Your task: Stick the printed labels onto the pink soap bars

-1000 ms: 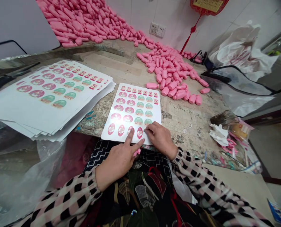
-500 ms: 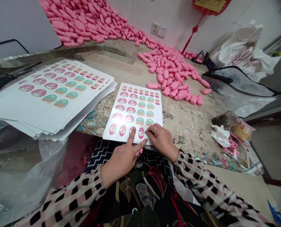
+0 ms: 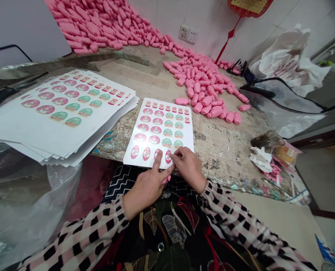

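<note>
A white sheet of stickers (image 3: 164, 124) lies at the table's front edge, printed with pink and green labels and a bottom row of pink ovals. My left hand (image 3: 147, 188) rests on its lower edge, with the index finger stretched onto an oval and the thumb alongside. The other fingers curl round a small pink piece (image 3: 166, 180), mostly hidden under the palm. Pinched together, the thumb and index finger of my right hand (image 3: 189, 167) meet the right edge of an oval sticker (image 3: 168, 156). Whether that edge is lifted is too small to tell.
Left of the sheet is a thick stack of similar sticker sheets (image 3: 71, 131). Many small pink bottle-shaped pieces (image 3: 203, 88) are heaped behind it, with a bigger pile (image 3: 99, 26) at the back left. Clear plastic bags (image 3: 282, 109) and scraps (image 3: 261, 160) sit at the right.
My right hand has shifted slightly left, its fingertips moving in over the edge of the oval sticker. My left hand stays nearly in place; the view has moved a little.
</note>
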Tool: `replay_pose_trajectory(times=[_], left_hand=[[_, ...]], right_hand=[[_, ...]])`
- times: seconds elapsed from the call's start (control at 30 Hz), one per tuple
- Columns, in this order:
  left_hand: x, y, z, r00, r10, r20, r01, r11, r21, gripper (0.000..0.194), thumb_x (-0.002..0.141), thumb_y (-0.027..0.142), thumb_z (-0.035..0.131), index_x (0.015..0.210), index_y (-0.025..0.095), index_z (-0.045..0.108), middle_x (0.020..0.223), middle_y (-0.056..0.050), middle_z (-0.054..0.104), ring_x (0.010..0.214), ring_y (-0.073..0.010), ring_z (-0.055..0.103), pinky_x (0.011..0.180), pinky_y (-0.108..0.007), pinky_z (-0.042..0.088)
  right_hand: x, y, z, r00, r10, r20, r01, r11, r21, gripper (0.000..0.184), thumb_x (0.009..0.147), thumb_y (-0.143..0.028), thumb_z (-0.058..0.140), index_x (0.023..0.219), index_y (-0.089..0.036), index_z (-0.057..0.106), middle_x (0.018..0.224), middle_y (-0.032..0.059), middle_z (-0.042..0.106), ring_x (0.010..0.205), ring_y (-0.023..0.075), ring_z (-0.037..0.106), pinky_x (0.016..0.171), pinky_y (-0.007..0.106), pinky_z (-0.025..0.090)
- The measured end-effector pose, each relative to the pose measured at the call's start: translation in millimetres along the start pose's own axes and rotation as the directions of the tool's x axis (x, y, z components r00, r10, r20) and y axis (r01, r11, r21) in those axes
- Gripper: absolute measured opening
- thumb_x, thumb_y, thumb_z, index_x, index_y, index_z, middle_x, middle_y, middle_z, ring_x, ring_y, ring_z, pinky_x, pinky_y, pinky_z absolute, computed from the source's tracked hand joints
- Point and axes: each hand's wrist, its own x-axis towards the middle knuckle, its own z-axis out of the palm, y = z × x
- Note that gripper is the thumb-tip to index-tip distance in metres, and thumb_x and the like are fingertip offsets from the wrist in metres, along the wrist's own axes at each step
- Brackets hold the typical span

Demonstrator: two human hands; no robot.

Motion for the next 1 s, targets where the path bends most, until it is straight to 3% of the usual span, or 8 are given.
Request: replay_pose_trajectory(times=[0.27, 0.43, 0.6, 0.73, 0.8, 0.87, 0.93, 1.0], left_hand=[[0, 3, -5.0, 0.999, -0.020, 0.032, 0.019, 0.999, 0.039, 0.056, 0.091, 0.030, 0.036, 0.142, 0.041, 0.018, 0.153, -0.016, -0.007, 0.089, -0.0276, 0.065, 0.071, -0.041, 0.051], [-1, 1, -2.9, 0.999, -0.008, 0.031, 0.008, 1.000, 0.013, 0.059, 0.089, 0.026, 0.042, 0.141, 0.043, 0.021, 0.152, -0.013, -0.013, 0.092, -0.0257, 0.064, 0.072, -0.038, 0.051], [-3, -5, -0.1, 1.000, 0.008, 0.012, -0.008, 0.999, -0.046, 0.060, 0.086, 0.023, 0.046, 0.139, 0.044, 0.027, 0.152, -0.009, -0.015, 0.099, -0.0260, 0.062, 0.075, -0.037, 0.051], [-11, -10, -6.2, 0.997, 0.029, -0.074, -0.051, 0.949, -0.311, 0.053, 0.086, 0.029, 0.048, 0.137, 0.037, 0.035, 0.153, -0.006, 0.013, 0.117, -0.0265, 0.051, 0.089, -0.038, 0.046], [-16, -11, -13.1, 0.982, -0.052, -0.180, -0.054, 0.842, -0.536, 0.049, 0.084, 0.035, 0.052, 0.133, 0.030, 0.043, 0.143, -0.006, 0.037, 0.120, -0.0239, 0.047, 0.096, -0.036, 0.041], [-18, -11, -22.1, 0.951, -0.241, -0.192, -0.008, 0.605, -0.796, 0.048, 0.082, 0.040, 0.056, 0.127, 0.026, 0.048, 0.125, -0.007, 0.055, 0.102, -0.0196, 0.057, 0.086, -0.031, 0.047], [-16, -11, -31.8, 0.923, -0.382, -0.042, 0.038, 0.200, -0.979, 0.047, 0.082, 0.047, 0.054, 0.121, 0.022, 0.050, 0.103, -0.006, 0.061, 0.070, -0.0126, 0.059, 0.062, -0.025, 0.049], [-10, -13, -40.6, 0.919, -0.362, 0.155, 0.075, -0.225, -0.971, 0.046, 0.084, 0.052, 0.047, 0.114, 0.018, 0.052, 0.084, -0.004, 0.059, 0.054, -0.0087, 0.052, 0.048, -0.021, 0.043]], right_hand=[[-10, -13, -12, 0.983, -0.142, -0.112, 0.136, 0.989, -0.065, 0.026, 0.088, -0.039, 0.047, 0.075, -0.022, 0.061, 0.081, 0.0024, 0.059, 0.074, 0.0145, 0.054, 0.060, 0.027, 0.032], [-4, -5, -8, 0.985, -0.003, -0.174, 0.045, 0.970, 0.240, 0.026, 0.084, -0.045, 0.052, 0.076, -0.022, 0.062, 0.081, 0.0005, 0.062, 0.071, 0.0131, 0.055, 0.065, 0.025, 0.037], [9, 12, 11, 0.990, 0.134, -0.040, -0.101, 0.884, 0.457, 0.030, 0.076, -0.050, 0.056, 0.075, -0.020, 0.061, 0.072, -0.0006, 0.063, 0.064, 0.0133, 0.053, 0.059, 0.025, 0.039], [12, 17, 17, 0.987, 0.156, -0.029, -0.116, 0.836, 0.537, 0.032, 0.074, -0.051, 0.057, 0.076, -0.020, 0.061, 0.071, -0.0003, 0.064, 0.063, 0.0135, 0.053, 0.058, 0.025, 0.039], [13, 18, 17, 0.987, 0.159, -0.026, -0.115, 0.810, 0.575, 0.033, 0.072, -0.052, 0.058, 0.076, -0.020, 0.061, 0.071, -0.0001, 0.063, 0.063, 0.0135, 0.052, 0.058, 0.025, 0.039], [15, 19, 15, 0.988, 0.154, -0.011, -0.115, 0.776, 0.620, 0.033, 0.071, -0.052, 0.060, 0.074, -0.019, 0.061, 0.069, -0.0002, 0.062, 0.061, 0.0133, 0.051, 0.058, 0.025, 0.039], [15, 18, 12, 0.989, 0.148, 0.002, -0.109, 0.724, 0.681, 0.032, 0.070, -0.050, 0.062, 0.073, -0.019, 0.060, 0.068, -0.0005, 0.060, 0.060, 0.0125, 0.050, 0.058, 0.025, 0.039], [12, 13, 7, 0.989, 0.149, -0.020, -0.087, 0.678, 0.729, 0.030, 0.070, -0.048, 0.063, 0.072, -0.018, 0.059, 0.068, -0.0007, 0.059, 0.060, 0.0116, 0.048, 0.058, 0.025, 0.038]])
